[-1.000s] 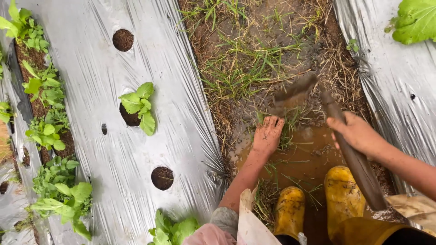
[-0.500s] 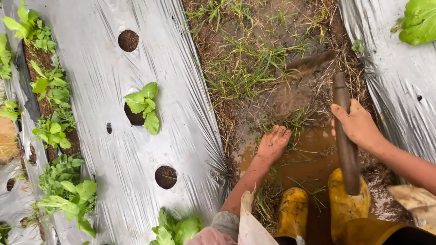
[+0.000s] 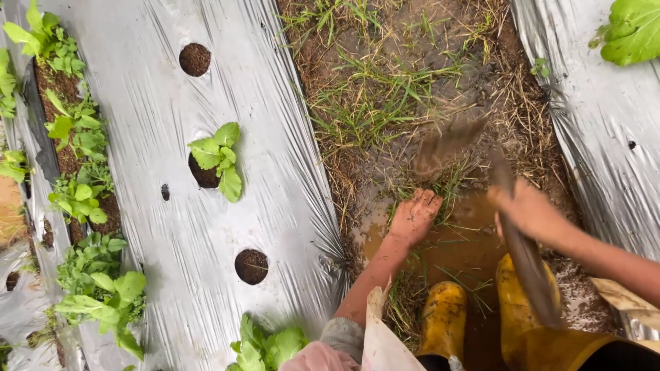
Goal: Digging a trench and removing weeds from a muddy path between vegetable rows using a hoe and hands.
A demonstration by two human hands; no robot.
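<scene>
Boots: 2 muddy yellow rubber boots (image 3: 445, 312), tops cut off by the near edge.
Right hand: right hand (image 3: 526, 209) closed around a dark tool handle (image 3: 524, 251); motion-blurred.
Left hand: left hand (image 3: 414, 216) open, fingers spread, pressed flat on wet mud beside a brown puddle (image 3: 462, 240).
Tool head: blade (image 3: 443, 145) a brown smear over far grass, shape unclear.
Left: crinkled silver plastic sheet (image 3: 137, 124), round holes, leafy seedling (image 3: 218, 158).

The hoe (image 3: 512, 227) is a long, dark, mud-coated wooden handle with a broad blade, blurred in the picture. The handle slants from beside the right yellow boot (image 3: 515, 302) up past the puddle (image 3: 454, 240), and the blade sits over the wet soil just beyond it, among the grass (image 3: 371, 110).
</scene>
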